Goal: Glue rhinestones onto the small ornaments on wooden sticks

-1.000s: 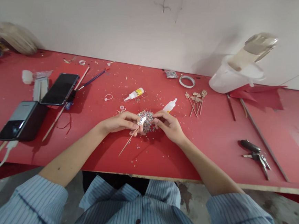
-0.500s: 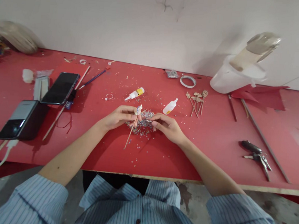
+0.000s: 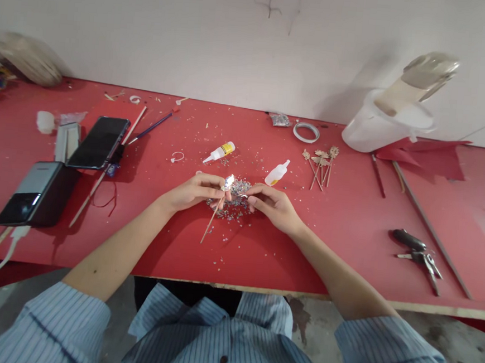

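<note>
- Left hand (image 3: 197,193): thumb and fingers closed in a pinch on a thin wooden stick (image 3: 211,222), just under its glittering silver head (image 3: 228,182). The stick slants, lower end toward the table's near edge.
- Right hand (image 3: 276,207): thumb and forefinger drawn nearly together; a small shiny piece (image 3: 243,196) shows at the tips. Whether it is gripped cannot be told.
- Location of the stick: above the red tabletop (image 3: 261,267), its head beside a loose heap of iridescent flakes (image 3: 236,206) lying between and beneath the hands. Stray flakes are scattered around.
- Beyond the hands: a glue bottle with yellow label (image 3: 219,152) and a white squeeze bottle (image 3: 277,172), both lying on their sides.
- Farther right: a roll of tape (image 3: 306,133), several wooden cutouts on sticks (image 3: 321,161) and, against the wall, a white bucket (image 3: 371,121).
- Right side: a bunch of keys (image 3: 420,255).
- Left side: a smartphone (image 3: 98,142), near a power bank (image 3: 35,193) with a white cable; a blue paintbrush (image 3: 151,127) lies beyond.
</note>
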Action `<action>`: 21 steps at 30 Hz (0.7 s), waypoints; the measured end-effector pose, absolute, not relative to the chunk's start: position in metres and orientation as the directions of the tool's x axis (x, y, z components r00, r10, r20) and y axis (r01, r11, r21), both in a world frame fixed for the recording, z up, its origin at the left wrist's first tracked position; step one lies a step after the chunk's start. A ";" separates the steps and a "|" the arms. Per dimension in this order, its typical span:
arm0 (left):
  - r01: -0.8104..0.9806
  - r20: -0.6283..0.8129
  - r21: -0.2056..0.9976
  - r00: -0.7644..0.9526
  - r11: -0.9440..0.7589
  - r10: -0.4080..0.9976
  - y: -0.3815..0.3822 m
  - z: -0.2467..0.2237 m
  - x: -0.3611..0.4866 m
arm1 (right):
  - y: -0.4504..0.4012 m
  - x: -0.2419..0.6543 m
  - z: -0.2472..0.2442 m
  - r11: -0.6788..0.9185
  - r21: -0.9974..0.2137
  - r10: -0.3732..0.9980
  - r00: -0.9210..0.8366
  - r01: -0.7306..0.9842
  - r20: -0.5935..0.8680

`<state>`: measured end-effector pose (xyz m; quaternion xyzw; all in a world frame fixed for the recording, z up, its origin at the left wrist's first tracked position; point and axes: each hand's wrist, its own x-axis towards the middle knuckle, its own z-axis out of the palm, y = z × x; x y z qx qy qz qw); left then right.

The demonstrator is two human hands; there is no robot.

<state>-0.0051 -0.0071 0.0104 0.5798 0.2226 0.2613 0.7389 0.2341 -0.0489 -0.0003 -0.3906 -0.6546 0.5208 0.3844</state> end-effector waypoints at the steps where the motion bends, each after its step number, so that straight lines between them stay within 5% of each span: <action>1: -0.109 -0.041 0.974 0.773 0.196 0.633 -0.007 0.010 -0.005 | -0.048 0.235 0.000 0.158 -0.981 0.919 -0.381 0.114 0.104; 9: -0.164 0.002 0.972 0.718 0.166 0.696 -0.005 0.011 -0.008 | -0.049 0.235 -0.003 0.212 -0.964 0.941 -0.299 0.160 0.157; 16: -0.181 0.007 0.969 0.695 0.166 0.719 -0.005 0.010 -0.006 | -0.046 0.238 -0.007 0.361 -0.779 0.925 -0.306 0.512 0.227; 21: -0.179 0.003 0.970 0.689 0.166 0.725 -0.004 0.009 -0.005 | -0.044 0.240 -0.005 0.358 -0.732 0.931 -0.279 0.580 0.235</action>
